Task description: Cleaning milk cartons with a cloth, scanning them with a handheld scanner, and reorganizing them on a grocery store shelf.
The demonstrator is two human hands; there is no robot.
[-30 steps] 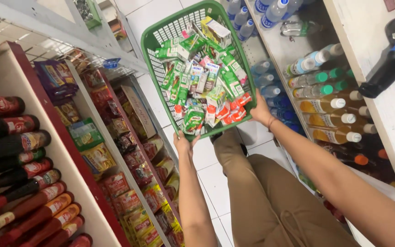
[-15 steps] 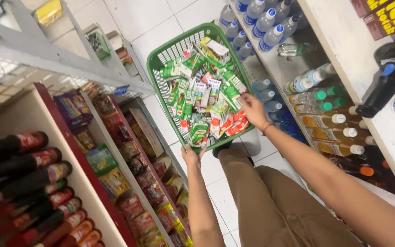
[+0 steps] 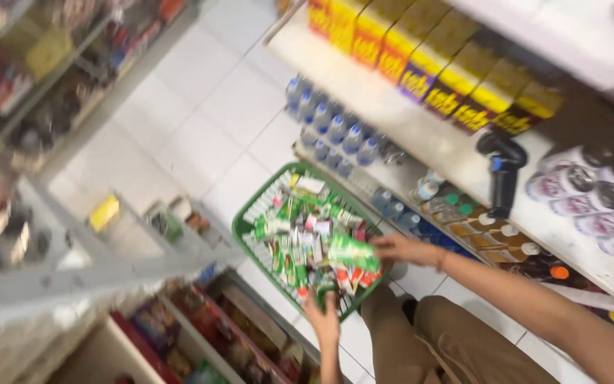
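- One green basket (image 3: 251,213) is sitting low over the white tiled floor (image 3: 200,135), in the aisle between two sets of shelves.
- The basket is holding a heap of small packets and boxes (image 3: 300,235), mostly green, white and red; they are too many and too blurred to count.
- The left hand (image 3: 323,320) is gripping the near rim of the basket, fingers curled closed over the edge.
- The right hand (image 3: 403,249) is reaching to the right side of the basket and is closing on one green and white packet (image 3: 353,252), which is lying just above the heap.
- Two forearms are showing, and two knees in brown trousers (image 3: 449,341) are bending just beside the basket.
- On the right, a low shelf is carrying a row of clear water bottles with blue caps (image 3: 335,131); roughly ten are showing, though the blur is making the count unsure.
- Further along that low shelf, bottles with green, white and orange caps (image 3: 492,227) are lying side by side.
- On the upper shelf, about eight yellow and purple cartons (image 3: 428,64) are standing in a row.
- One black handheld scanner (image 3: 502,178) is standing on that shelf, beside a group of cans (image 3: 584,199).
- On the left, shelves of red and mixed packets (image 3: 243,334) are running along, too blurred to count.
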